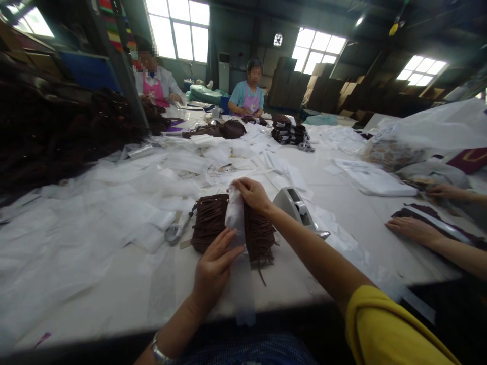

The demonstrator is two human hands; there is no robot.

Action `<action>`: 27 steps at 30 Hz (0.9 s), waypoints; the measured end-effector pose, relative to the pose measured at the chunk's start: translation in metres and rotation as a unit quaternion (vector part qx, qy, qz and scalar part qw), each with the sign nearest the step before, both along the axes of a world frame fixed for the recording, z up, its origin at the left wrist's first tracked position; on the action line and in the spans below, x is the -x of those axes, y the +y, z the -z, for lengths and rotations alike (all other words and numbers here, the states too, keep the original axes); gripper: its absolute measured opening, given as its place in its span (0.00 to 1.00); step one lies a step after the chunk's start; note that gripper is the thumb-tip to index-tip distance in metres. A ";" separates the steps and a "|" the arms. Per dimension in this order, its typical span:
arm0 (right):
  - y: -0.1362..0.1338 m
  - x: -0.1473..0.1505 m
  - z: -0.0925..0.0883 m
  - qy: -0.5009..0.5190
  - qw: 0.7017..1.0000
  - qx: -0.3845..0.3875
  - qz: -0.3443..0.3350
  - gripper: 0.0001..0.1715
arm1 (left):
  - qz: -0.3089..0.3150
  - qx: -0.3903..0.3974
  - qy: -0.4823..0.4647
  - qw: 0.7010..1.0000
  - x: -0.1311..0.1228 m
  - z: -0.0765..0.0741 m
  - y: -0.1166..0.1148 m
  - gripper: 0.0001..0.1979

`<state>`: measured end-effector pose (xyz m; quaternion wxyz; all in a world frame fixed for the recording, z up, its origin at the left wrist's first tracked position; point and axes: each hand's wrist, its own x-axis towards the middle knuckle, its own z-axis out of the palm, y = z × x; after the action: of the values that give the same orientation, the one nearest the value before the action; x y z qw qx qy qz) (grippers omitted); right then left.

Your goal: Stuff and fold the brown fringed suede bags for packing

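Observation:
A dark brown fringed bag (209, 218) lies flat on the white table in front of me. Across its middle runs a translucent white strip (238, 274), which hangs down over the table's front edge. At the bag's far edge my right hand (251, 195) is closed on the strip's top end. Lower down, my left hand (215, 266) has its fingers and thumb around the strip at the bag's near edge. A grey tape dispenser (294, 208) stands just right of the bag. To the left lies a strap end with a grey-wrapped piece (177, 228).
Many white translucent sheets (125, 203) cover the table's left side. Brown goods (291, 131) are stacked farther back. At right, a co-worker's hand (414, 230) rests on another brown item (437, 223). Two people in aprons work across the table. A metal post (124, 66) rises at left.

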<state>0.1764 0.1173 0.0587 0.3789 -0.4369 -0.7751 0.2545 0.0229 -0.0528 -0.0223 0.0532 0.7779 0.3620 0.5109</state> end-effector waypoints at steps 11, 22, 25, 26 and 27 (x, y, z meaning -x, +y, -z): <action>0.014 0.007 0.019 -0.212 0.976 0.047 0.003 0.14 | -0.039 0.006 0.267 0.963 -0.002 -0.019 0.012 0.10; 0.070 0.008 0.019 -0.330 0.931 0.141 0.060 0.14 | 0.009 0.110 0.332 0.937 -0.004 -0.003 0.011 0.41; 0.076 0.013 0.014 -0.330 0.930 0.152 0.065 0.15 | 0.006 0.120 0.349 0.929 -0.004 0.001 0.013 0.45; 0.074 0.013 0.011 -0.321 0.934 0.140 0.073 0.16 | 0.003 0.119 0.355 0.927 -0.003 0.003 0.014 0.45; 0.069 0.011 0.007 -0.308 0.940 0.121 0.084 0.17 | -0.002 0.114 0.361 0.926 -0.003 0.005 0.016 0.45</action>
<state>0.1657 0.1866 0.0516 0.0863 -0.6002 -0.7775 0.1667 0.0255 -0.0368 -0.0269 0.0064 0.8978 0.4136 0.1510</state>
